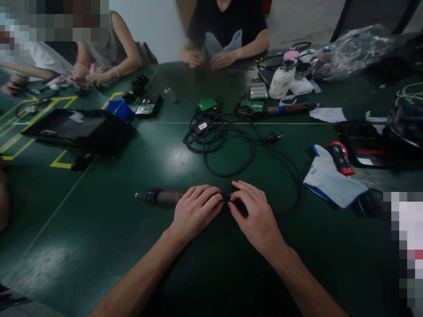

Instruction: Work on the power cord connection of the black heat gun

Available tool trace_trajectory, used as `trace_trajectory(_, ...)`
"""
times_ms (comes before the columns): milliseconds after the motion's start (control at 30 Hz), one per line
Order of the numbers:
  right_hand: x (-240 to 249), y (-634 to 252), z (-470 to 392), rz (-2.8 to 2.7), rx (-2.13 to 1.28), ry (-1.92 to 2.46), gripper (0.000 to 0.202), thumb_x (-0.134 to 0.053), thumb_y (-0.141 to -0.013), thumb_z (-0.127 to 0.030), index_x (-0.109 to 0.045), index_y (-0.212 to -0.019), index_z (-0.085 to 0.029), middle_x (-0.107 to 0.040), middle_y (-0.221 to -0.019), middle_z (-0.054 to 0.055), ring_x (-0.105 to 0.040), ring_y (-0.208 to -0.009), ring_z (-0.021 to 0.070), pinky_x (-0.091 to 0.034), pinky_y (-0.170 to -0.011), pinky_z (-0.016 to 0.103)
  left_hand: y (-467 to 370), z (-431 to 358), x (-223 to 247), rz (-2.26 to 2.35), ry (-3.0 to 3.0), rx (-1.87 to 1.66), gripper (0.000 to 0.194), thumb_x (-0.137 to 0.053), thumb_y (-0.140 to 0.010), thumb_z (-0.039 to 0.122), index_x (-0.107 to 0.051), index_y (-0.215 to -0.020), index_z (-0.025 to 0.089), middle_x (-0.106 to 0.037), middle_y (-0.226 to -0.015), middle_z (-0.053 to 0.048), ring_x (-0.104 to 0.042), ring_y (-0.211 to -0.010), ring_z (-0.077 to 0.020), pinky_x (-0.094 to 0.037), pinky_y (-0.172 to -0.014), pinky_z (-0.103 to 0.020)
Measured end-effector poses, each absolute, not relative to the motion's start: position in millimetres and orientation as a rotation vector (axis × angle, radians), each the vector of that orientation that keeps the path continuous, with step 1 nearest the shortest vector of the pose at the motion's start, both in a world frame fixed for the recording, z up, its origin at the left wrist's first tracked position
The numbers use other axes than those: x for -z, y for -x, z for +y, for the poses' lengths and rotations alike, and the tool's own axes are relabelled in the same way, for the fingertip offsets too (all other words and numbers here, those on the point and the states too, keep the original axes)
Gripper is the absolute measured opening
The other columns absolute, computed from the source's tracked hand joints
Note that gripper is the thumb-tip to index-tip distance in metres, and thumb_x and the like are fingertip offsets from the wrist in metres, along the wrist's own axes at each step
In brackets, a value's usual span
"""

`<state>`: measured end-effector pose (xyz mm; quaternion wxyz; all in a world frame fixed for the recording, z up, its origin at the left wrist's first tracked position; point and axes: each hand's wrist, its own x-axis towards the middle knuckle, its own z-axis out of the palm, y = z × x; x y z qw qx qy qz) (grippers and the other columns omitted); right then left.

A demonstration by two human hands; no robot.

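A dark cylindrical tool (163, 197) with a pointed black tip lies on the green table, tip toward the left. My left hand (197, 206) is wrapped over its right end. Just to the right, my right hand (251, 203) pinches a small black connector (227, 197) at the tool's end. The fingertips of both hands are close together there. A black cable (300, 185) curves from beside my right hand up to a loose coil (228, 174), with a plug (273, 137) lying at its right.
Behind the coil sit opened devices with green boards (208, 104). A black tray (76, 127) stands left. At right are a glove (333, 180), a red-black screwdriver (342, 158) and a floral bottle (282, 79). Other people sit across the table (139, 246).
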<state>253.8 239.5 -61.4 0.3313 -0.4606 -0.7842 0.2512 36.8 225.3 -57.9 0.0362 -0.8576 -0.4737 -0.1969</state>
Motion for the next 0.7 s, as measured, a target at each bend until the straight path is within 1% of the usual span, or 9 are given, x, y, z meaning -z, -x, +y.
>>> trace_trajectory(100, 60.6, -253.2, 239.4, -2.047, -0.656, 1.201, 0.010, -0.062, -0.097, -0.016, -0.063, -0.101, -0.024, -0.067, -0.139, 0.008, -0.056, -0.139, 0.0292, -0.045, -0.113, 0.053, -36.8, 225.1, 56.5, -1.437, 2.671, 0.578, 0.018, -0.065, -0.100, 0.027, -0.066, -0.117, 0.024, -0.071, -0.127, -0.003, -0.066, -0.115, -0.0231, -0.052, -0.096, -0.040)
trace_trajectory(200, 60.0, -252.6, 239.6, -2.048, -0.660, 1.203, 0.009, -0.062, -0.097, -0.016, -0.063, -0.101, -0.024, -0.067, -0.139, 0.009, -0.055, -0.140, 0.0292, -0.044, -0.114, 0.053, -36.6, 225.0, 55.8, -1.428, 2.664, 0.567, 0.016, -0.064, -0.101, 0.026, -0.066, -0.116, 0.024, -0.071, -0.126, -0.003, -0.067, -0.114, -0.0229, -0.052, -0.095, -0.040)
trace_trajectory(333, 59.5, -253.0, 238.8, -2.050, -0.666, 1.204, 0.010, -0.062, -0.097, -0.016, -0.063, -0.102, -0.024, -0.067, -0.140, 0.008, -0.055, -0.140, 0.0289, -0.044, -0.114, 0.053, -37.0, 224.8, 54.9, -1.447, 2.650, 0.583, 0.017, -0.065, -0.100, 0.029, -0.066, -0.116, 0.024, -0.071, -0.127, -0.003, -0.066, -0.115, -0.0232, -0.052, -0.095, -0.040)
trace_trajectory(467, 59.2, -253.6, 237.7, -2.046, -0.671, 1.199, 0.010, -0.062, -0.097, -0.015, -0.062, -0.102, -0.025, -0.067, -0.140, 0.008, -0.055, -0.140, 0.0295, -0.045, -0.114, 0.054, -36.0, 224.6, 55.6, -1.411, 2.691, 0.527, 0.021, -0.063, -0.100, 0.024, -0.066, -0.120, 0.025, -0.070, -0.131, -0.003, -0.065, -0.118, -0.0237, -0.052, -0.098, -0.042)
trace_trajectory(600, 59.6, -253.4, 238.4, -2.047, -0.671, 1.199, 0.010, -0.062, -0.097, -0.016, -0.062, -0.102, -0.025, -0.066, -0.140, 0.009, -0.055, -0.140, 0.0301, -0.044, -0.113, 0.055, -35.5, 224.6, 56.6, -1.449, 2.652, 0.547, 0.017, -0.063, -0.101, 0.027, -0.067, -0.117, 0.023, -0.071, -0.129, -0.004, -0.066, -0.116, -0.0229, -0.052, -0.097, -0.041)
trace_trajectory(700, 60.1, -253.3, 239.4, -2.046, -0.670, 1.197, 0.010, -0.062, -0.097, -0.015, -0.062, -0.102, -0.025, -0.067, -0.140, 0.008, -0.055, -0.140, 0.0296, -0.044, -0.113, 0.054, -36.0, 224.5, 56.5, -1.434, 2.681, 0.544, 0.019, -0.064, -0.100, 0.027, -0.067, -0.118, 0.024, -0.070, -0.131, -0.003, -0.066, -0.118, -0.0234, -0.052, -0.098, -0.041)
